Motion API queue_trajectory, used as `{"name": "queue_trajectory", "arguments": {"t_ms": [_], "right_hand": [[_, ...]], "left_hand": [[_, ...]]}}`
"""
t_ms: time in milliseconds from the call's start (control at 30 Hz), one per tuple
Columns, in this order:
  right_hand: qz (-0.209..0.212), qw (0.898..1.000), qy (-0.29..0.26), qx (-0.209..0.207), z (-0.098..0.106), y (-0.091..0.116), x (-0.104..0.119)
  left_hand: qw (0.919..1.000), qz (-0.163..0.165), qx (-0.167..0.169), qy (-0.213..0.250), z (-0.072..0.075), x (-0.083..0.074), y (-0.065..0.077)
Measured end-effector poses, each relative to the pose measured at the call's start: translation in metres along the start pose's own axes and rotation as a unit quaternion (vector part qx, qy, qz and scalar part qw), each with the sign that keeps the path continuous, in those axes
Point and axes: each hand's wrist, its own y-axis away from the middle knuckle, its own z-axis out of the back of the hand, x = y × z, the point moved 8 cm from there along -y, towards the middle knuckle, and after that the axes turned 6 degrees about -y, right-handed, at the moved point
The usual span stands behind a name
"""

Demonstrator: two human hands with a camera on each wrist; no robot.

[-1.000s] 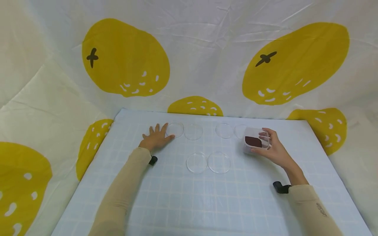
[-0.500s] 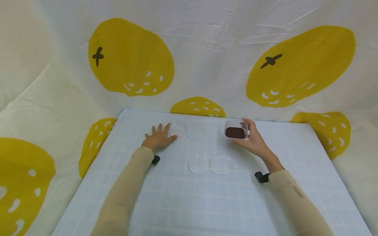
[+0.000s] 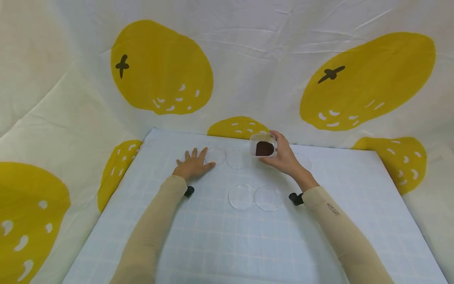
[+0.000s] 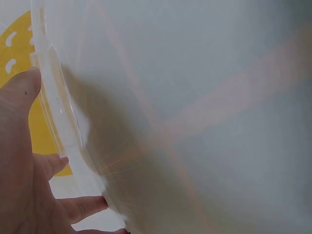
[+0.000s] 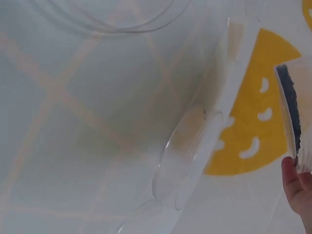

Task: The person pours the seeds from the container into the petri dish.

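Note:
In the head view my left hand lies with fingers spread at the back left, thumb and index at the edge of a clear round dish. The left wrist view has the thumb at a clear rim. My right hand grips a clear square plastic container, raised and tilted above the back middle. Dark brown granular stuff like soil has slumped to one side in it. The right wrist view shows that container at its right edge, with fingertips beneath.
A second clear dish lies beside the left hand's one. Two more, a left one and a right one, lie nearer the front. Another dish shows partly behind the right wrist. A patterned cloth hangs behind the table.
My right hand has carried the container left and toward the back, tilting it so that the dark contents shifted. The left hand has kept its place at the dish.

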Motion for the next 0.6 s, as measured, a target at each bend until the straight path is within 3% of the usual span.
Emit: {"name": "queue_trajectory", "arguments": {"t_ms": [300, 600], "right_hand": [[0.074, 0.994, 0.075, 0.003, -0.027, -0.026, 0.018], [0.087, 0.987, 0.136, 0.023, -0.056, -0.048, 0.031]], "left_hand": [[1.0, -0.002, -0.004, -0.003, -0.001, 0.001, -0.001], [1.0, -0.001, -0.007, 0.004, 0.0, 0.001, -0.001]]}}
